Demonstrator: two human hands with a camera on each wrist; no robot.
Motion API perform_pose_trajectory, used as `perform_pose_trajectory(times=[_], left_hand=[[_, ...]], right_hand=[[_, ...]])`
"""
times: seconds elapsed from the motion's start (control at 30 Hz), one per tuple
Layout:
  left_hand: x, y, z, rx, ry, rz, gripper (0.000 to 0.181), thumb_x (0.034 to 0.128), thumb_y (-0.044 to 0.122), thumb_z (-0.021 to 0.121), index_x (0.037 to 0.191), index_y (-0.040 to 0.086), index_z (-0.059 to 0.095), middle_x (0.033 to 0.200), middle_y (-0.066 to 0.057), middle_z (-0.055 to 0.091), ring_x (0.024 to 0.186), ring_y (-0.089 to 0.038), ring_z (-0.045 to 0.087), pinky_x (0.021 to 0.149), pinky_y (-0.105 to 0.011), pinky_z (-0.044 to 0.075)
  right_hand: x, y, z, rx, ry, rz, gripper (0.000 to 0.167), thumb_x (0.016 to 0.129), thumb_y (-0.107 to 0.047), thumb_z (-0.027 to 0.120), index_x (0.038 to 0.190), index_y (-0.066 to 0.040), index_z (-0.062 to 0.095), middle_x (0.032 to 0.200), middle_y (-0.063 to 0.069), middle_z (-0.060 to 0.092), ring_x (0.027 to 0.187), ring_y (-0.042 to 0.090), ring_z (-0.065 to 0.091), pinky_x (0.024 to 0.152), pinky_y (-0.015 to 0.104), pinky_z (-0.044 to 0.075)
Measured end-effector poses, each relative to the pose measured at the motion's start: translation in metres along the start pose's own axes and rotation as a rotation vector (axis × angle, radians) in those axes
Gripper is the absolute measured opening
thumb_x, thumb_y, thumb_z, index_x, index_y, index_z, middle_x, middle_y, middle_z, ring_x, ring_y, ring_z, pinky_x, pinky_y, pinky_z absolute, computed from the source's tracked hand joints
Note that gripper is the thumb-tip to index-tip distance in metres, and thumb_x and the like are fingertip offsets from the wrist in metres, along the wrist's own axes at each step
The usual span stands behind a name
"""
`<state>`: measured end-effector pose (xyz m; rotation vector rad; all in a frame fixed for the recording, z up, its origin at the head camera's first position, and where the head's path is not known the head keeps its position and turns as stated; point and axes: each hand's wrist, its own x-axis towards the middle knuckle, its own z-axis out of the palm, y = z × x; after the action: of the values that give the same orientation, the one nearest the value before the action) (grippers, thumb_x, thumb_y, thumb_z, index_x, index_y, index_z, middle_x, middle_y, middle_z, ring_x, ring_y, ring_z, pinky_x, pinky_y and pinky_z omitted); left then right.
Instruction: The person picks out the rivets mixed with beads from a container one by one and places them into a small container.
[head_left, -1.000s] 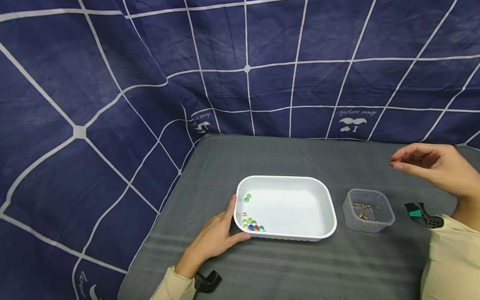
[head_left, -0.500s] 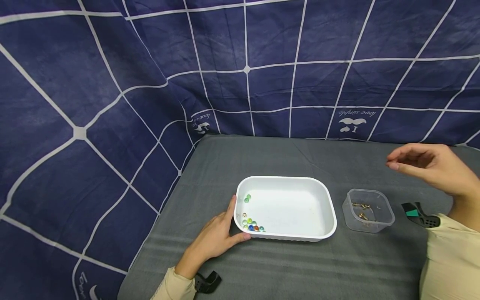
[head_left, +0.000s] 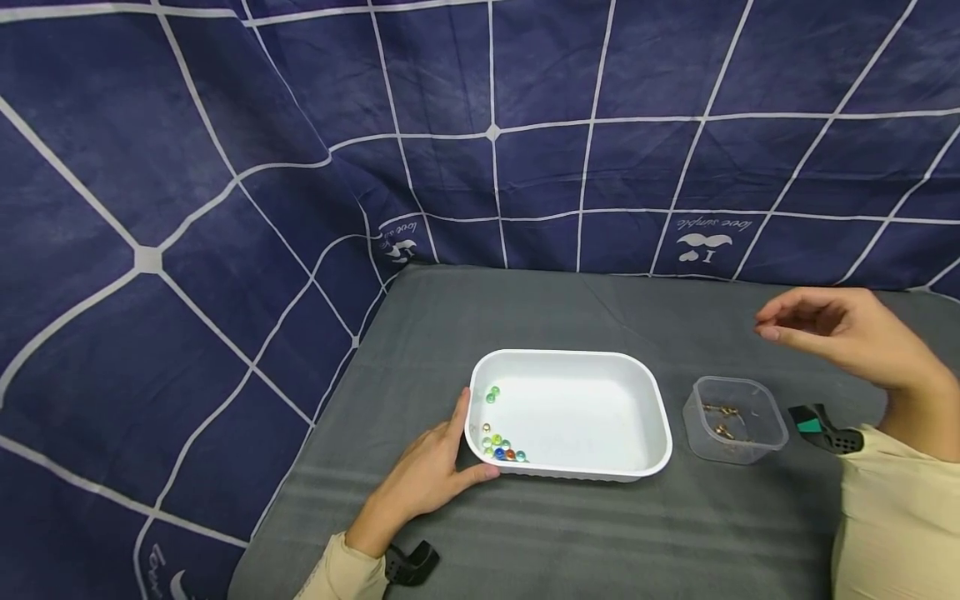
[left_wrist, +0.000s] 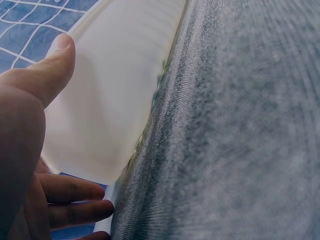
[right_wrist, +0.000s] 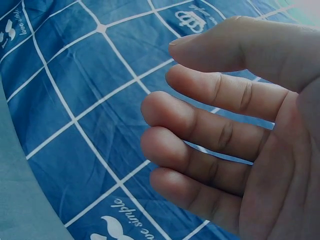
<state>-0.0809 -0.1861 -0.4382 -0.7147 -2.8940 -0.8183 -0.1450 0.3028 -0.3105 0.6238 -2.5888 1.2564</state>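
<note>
A white rectangular tray [head_left: 585, 412] lies on the grey cloth with several glass marbles [head_left: 499, 454] along its left end. They are green, blue, orange and clear. My left hand [head_left: 427, 471] spans the tray's near left corner, thumb against the front wall and index finger along the left side. In the left wrist view the thumb is straight on the wall, and the other fingers are off it. Right of the tray is a clear plastic box [head_left: 737, 417] with small gold-coloured pieces inside. Above and behind it hovers my right hand [head_left: 847, 337], fingers loosely bent, holding nothing visible.
Grey cloth [head_left: 570, 542] covers the flat surface. A dark blue sheet with white lines [head_left: 540, 167] hangs behind it and down the left side. Each wrist wears a black device; the left one [head_left: 411, 564] sits close above the cloth.
My right hand has drifted left, nearer to the clear box, its fingers still loosely bent. The head view has shifted slightly. My left hand stays at the tray's corner.
</note>
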Motion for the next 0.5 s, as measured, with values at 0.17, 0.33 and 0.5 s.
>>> perform_pose_trajectory(times=[0.17,0.33,0.5], left_hand=[[0.001,0.000,0.001,-0.001,0.001,0.000,0.111,0.0838,0.058,0.071,0.157,-0.002,0.012,0.135,-0.026,0.055,0.117,-0.036,0.059,0.093,-0.050,0.048],[0.001,0.000,0.001,-0.006,-0.005,0.005,0.111,0.0841,0.058,0.070,0.157,-0.002,0.012,0.137,-0.026,0.054,0.120,-0.036,0.057,0.095,-0.051,0.047],[0.001,0.000,0.002,-0.003,0.001,0.002,0.111,0.0839,0.059,0.070,0.157,-0.002,0.012,0.136,-0.026,0.054,0.119,-0.036,0.058,0.095,-0.051,0.047]], right_hand=[[0.004,0.000,0.003,0.023,-0.025,-0.011,0.021,0.084,0.016,0.067,0.098,0.001,0.070,0.088,0.001,0.072,0.075,0.008,0.067,0.067,0.014,0.050],[0.008,-0.001,0.008,0.043,-0.061,-0.039,0.022,0.083,0.016,0.068,0.098,0.000,0.070,0.087,0.001,0.072,0.076,0.009,0.067,0.069,0.014,0.050],[0.017,-0.002,0.016,0.063,-0.124,-0.070,0.023,0.083,0.015,0.069,0.099,-0.002,0.070,0.087,0.001,0.071,0.076,0.009,0.067,0.070,0.015,0.050]])
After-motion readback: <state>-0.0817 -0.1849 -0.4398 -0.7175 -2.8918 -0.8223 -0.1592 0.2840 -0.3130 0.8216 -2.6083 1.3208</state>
